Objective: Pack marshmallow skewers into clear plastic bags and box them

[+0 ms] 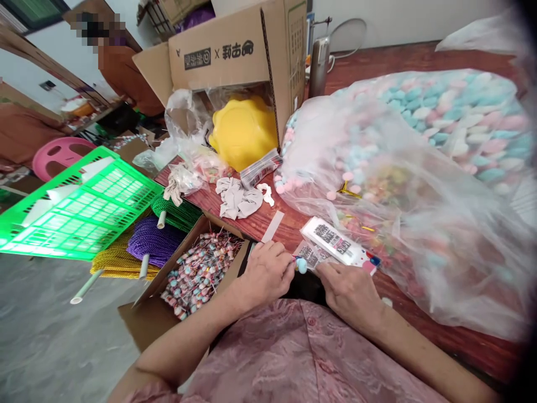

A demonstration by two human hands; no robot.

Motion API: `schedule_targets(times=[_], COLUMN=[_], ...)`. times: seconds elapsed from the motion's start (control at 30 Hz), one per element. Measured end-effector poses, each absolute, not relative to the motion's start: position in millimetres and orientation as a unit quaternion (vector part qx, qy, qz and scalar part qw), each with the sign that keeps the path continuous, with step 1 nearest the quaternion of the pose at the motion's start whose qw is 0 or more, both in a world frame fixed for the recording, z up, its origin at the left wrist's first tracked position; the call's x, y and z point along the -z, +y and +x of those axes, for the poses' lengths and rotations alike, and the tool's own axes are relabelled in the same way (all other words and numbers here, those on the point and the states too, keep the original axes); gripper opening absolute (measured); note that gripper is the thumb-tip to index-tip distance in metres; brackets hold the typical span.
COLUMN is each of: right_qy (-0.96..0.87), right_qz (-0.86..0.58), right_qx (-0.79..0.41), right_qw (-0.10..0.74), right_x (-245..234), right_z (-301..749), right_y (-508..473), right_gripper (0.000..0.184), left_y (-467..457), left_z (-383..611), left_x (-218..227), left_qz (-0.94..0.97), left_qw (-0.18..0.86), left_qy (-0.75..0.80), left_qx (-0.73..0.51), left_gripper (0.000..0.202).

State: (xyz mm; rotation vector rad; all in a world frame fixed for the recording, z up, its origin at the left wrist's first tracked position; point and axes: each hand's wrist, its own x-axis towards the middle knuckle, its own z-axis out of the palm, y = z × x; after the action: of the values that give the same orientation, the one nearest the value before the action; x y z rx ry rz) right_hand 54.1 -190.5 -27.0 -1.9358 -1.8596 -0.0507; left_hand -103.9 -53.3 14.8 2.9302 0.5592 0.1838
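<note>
My left hand (268, 271) is closed at the table's edge, gripping a small pompom stick whose pale blue ball (301, 265) pokes out past the fingers. To its right, my right hand (350, 291) pinches the edge of a small clear printed bag (309, 253). A white pack of printed bags (333, 239) lies just beyond the right hand. Left of my left forearm, an open carton (146, 310) holds a heap of pompom sticks (201, 268) in pink, blue and white. My fingers hide most of the held stick.
A large clear sack of pastel pompoms (453, 112) covers the table's right side. Grey cloth (238, 197) and a bundle of printed bags (260, 169) lie ahead. Behind them stands a cardboard box (226, 50) with a yellow plastic piece (243, 131). A green basket (96, 196) is left; a co-worker (130, 78) sits beyond.
</note>
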Motion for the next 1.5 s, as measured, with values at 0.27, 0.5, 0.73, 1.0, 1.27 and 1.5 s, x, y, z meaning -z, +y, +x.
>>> schedule_targets(times=[0.27,0.5,0.73,1.0,1.27,1.5], right_qy=[-0.683,-0.679,-0.715,-0.687,-0.708,-0.700], right_qz=[-0.689,-0.705,-0.684,-0.693,-0.671,-0.672], right_qx=[0.116,0.068,-0.007,0.081,0.088,0.118], right_qw=[0.214,0.193,0.143,0.203,0.200,0.210], right_x=[23,28,25,35,45,43], right_z=[42,43,32,39,30,30], right_y=[-191,-196,-193,-196,-193,-190], right_gripper=[0.025,0.027,0.020,0.021,0.016,0.016], left_y=[-56,-55,-72,-61,-68,-62], left_z=[-83,-92,-88,-99,-105,-109], left_x=[-35,-25,-32,-30,-14,-13], left_qz=[0.969,0.946,0.810,0.909,0.971,0.975], left_qw=[0.053,0.201,0.515,0.333,0.115,0.085], left_qy=[0.216,0.253,0.272,0.236,0.210,0.198], left_qx=[0.105,0.010,-0.065,-0.083,0.016,0.048], left_gripper=[0.024,0.018,0.018,0.015,0.018,0.019])
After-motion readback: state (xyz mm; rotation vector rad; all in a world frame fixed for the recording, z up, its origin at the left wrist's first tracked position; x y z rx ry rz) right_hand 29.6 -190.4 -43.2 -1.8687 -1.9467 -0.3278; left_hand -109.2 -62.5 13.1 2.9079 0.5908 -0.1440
